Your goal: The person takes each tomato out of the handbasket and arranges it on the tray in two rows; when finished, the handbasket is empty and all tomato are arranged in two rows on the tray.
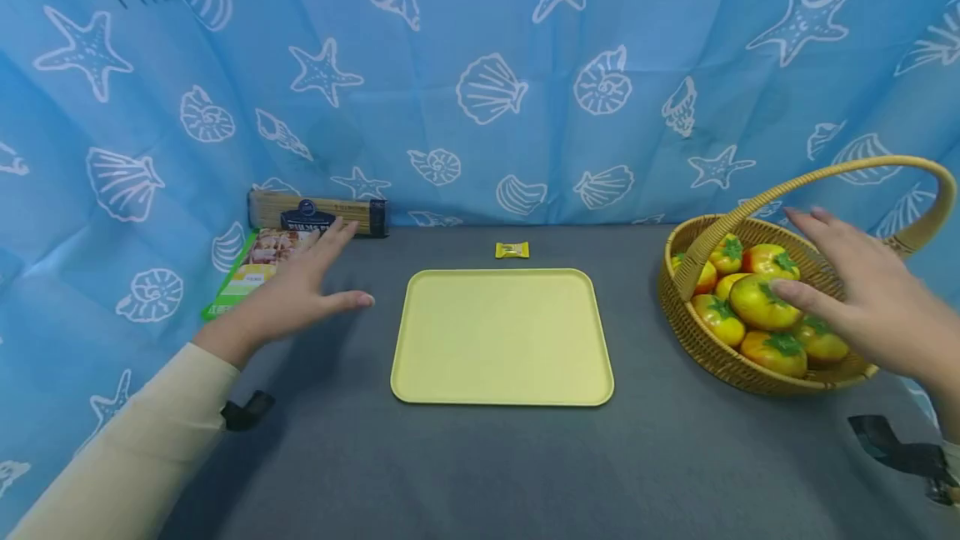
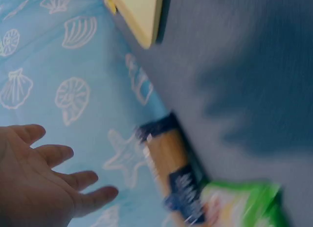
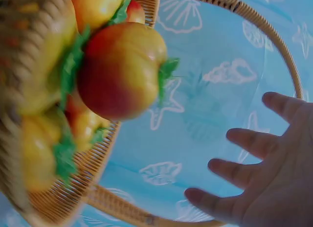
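My left hand (image 1: 303,290) is held over the table's left side with its fingers spread, holding nothing. Closest to it are a green food bag (image 1: 247,273) and a pack of noodles (image 1: 322,213) by the curtain. My right hand (image 1: 862,290) hovers above the right part of a wicker basket (image 1: 757,382), fingers extended and nothing in its grasp. Inside the basket lie several yellow-orange persimmons (image 1: 761,302) with green leafy tops. In the right wrist view, one reddish persimmon (image 3: 122,70) stands out, apart from the spread fingers (image 3: 239,173).
A pale yellow tray (image 1: 502,336) lies flat on the dark grey table (image 1: 495,473) at the middle. Behind it is a small yellow wrapped packet (image 1: 512,250). The basket's tall handle (image 1: 847,167) arches above its rim. A blue seashell curtain (image 1: 450,48) hangs along the back and sides.
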Motion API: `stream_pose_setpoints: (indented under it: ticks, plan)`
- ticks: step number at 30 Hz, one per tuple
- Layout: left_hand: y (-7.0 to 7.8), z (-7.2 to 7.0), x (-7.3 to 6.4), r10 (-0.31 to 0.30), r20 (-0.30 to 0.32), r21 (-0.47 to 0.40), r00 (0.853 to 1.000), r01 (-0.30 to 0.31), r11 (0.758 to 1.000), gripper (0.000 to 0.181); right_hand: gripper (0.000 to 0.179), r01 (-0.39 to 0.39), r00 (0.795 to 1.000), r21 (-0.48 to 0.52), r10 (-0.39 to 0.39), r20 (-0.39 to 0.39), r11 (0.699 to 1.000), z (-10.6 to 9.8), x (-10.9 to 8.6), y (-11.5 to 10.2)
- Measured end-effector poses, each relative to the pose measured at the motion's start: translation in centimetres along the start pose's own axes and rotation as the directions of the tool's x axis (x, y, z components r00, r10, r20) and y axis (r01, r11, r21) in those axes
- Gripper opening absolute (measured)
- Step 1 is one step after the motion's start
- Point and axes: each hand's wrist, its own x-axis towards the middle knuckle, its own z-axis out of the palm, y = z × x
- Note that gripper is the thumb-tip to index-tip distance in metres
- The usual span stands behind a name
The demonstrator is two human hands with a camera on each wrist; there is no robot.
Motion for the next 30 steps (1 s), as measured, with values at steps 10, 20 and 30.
stream_pose_setpoints:
  ticks: [10,20,30]
  plan:
    - [-2.1,7.0,1.2,0.047,-0.06,-0.455,0.997,-0.069,0.888,0.09,0.068,0.046,0.974,0.396,0.047,-0.221,0.917,3.9,-2.6,2.9]
    - [-3.2,12.1,2.7,0.0,-0.091,-0.813,0.996,-0.074,0.578,0.068,0.065,0.014,0.959,0.484,0.125,-0.255,0.875,6.9,-2.5,4.3]
    - [-3.9,14.3,3.3,-0.149,-0.045,-0.802,0.988,0.053,0.596,0.067,0.074,-0.101,0.976,0.351,0.161,-0.146,0.931,8.1,-1.4,4.1]
